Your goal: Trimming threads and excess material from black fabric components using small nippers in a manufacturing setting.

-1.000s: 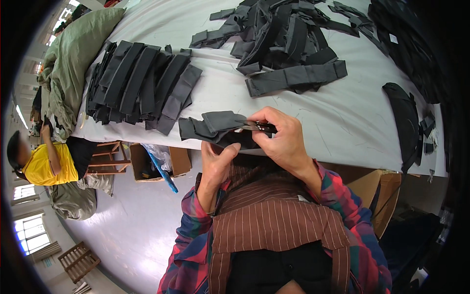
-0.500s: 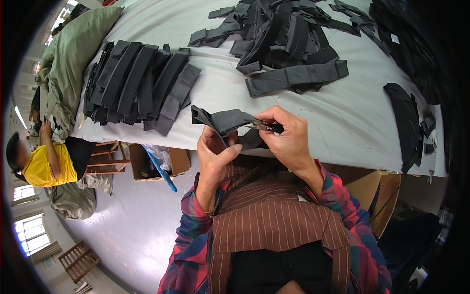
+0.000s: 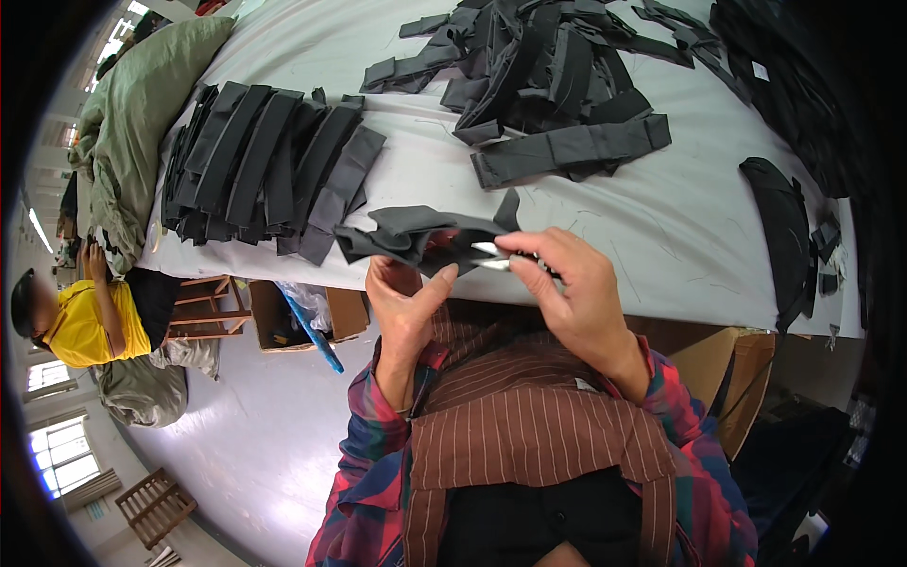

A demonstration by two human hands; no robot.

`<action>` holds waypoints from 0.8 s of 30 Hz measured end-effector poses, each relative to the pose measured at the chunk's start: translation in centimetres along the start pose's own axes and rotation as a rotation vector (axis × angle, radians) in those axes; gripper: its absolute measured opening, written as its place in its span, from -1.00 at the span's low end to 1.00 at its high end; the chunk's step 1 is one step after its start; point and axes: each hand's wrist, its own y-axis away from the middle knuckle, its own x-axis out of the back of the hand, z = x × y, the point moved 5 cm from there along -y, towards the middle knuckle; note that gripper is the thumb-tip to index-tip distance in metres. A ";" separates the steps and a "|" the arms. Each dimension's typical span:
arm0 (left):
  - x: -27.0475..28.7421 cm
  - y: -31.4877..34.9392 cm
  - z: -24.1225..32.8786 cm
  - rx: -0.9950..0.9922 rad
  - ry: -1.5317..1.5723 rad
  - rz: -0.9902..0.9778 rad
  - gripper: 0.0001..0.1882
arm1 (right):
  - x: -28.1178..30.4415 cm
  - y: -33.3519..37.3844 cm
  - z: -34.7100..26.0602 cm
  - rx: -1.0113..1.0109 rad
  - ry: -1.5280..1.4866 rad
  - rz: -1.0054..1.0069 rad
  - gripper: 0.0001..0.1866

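Observation:
My left hand (image 3: pixel 404 307) grips a dark grey fabric strip (image 3: pixel 402 227) from below, thumb toward me, above the table's near edge. The strip is folded into a loop, and one end stands up near my right hand. My right hand (image 3: pixel 586 293) is closed round small thread snips (image 3: pixel 488 257), whose bright blades point left at the strip's opening. Whether the blades touch the cloth I cannot tell. Beyond the hands lie a loose heap of similar strips (image 3: pixel 557 80) and, to the left, a neat overlapping row of strips (image 3: pixel 269 161).
White cloth covers the table (image 3: pixel 680 236). A black curved piece (image 3: pixel 779 236) lies at the right, and a green sack (image 3: pixel 151 104) at the far left. Cardboard boxes (image 3: pixel 350 312) stand below the edge. A person in yellow (image 3: pixel 90 321) is at the left.
The strip has turned and shifted left in my left hand, its loop opening. My right hand has moved slightly right and lower, and the snips' blades now show bright.

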 end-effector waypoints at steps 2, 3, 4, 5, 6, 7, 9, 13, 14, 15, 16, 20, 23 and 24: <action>-0.1 0.1 -0.1 -0.010 -0.032 -0.004 -0.58 | -0.6 0.6 -0.2 0.094 0.147 -0.020 -0.81; 0.2 0.3 -0.3 0.000 -0.091 0.024 -0.59 | -0.9 0.6 -0.5 0.075 0.166 -0.024 -0.79; 0.4 0.4 -0.5 0.010 -0.151 0.051 -0.60 | -1.1 0.6 -0.5 0.074 0.167 -0.020 -0.79; 0.3 0.5 -0.7 0.011 -0.151 0.046 -0.60 | -1.3 0.5 -0.4 0.088 0.187 -0.011 -0.79; 0.3 0.6 -0.5 -0.031 -0.197 0.037 -0.57 | -1.5 0.5 -0.4 0.105 0.205 -0.005 -0.78; 0.1 0.7 -0.3 -0.073 -0.243 0.027 -0.55 | -1.7 0.5 -0.4 0.106 0.204 -0.003 -0.78; 0.0 0.8 -0.3 -0.084 -0.257 0.029 -0.53 | -1.8 0.4 -0.3 0.095 0.250 0.033 -0.77; -0.2 1.1 -0.5 -0.097 -0.282 0.027 -0.52 | -2.4 0.2 0.1 0.106 0.325 0.041 -0.82; -0.2 1.2 -0.7 -0.096 -0.282 0.025 -0.52 | -2.6 0.1 0.1 0.127 0.371 0.033 -0.87; -0.2 1.2 -0.8 -0.100 -0.282 0.024 -0.52 | -2.7 0.1 0.0 0.148 0.418 0.025 -0.90; -0.2 1.3 -0.8 -0.103 -0.283 0.023 -0.53 | -2.8 0.1 0.0 0.147 0.419 0.027 -0.90; -0.1 1.3 -0.8 -0.085 -0.294 0.015 -0.52 | -3.1 0.0 0.1 0.123 0.467 0.020 -0.89; -0.3 1.2 -0.8 -0.076 -0.309 -0.003 -0.51 | -3.0 0.0 0.3 0.116 0.489 0.020 -0.89; -0.3 1.2 -0.8 -0.077 -0.310 -0.004 -0.52 | -3.1 0.0 0.3 0.116 0.498 0.018 -0.90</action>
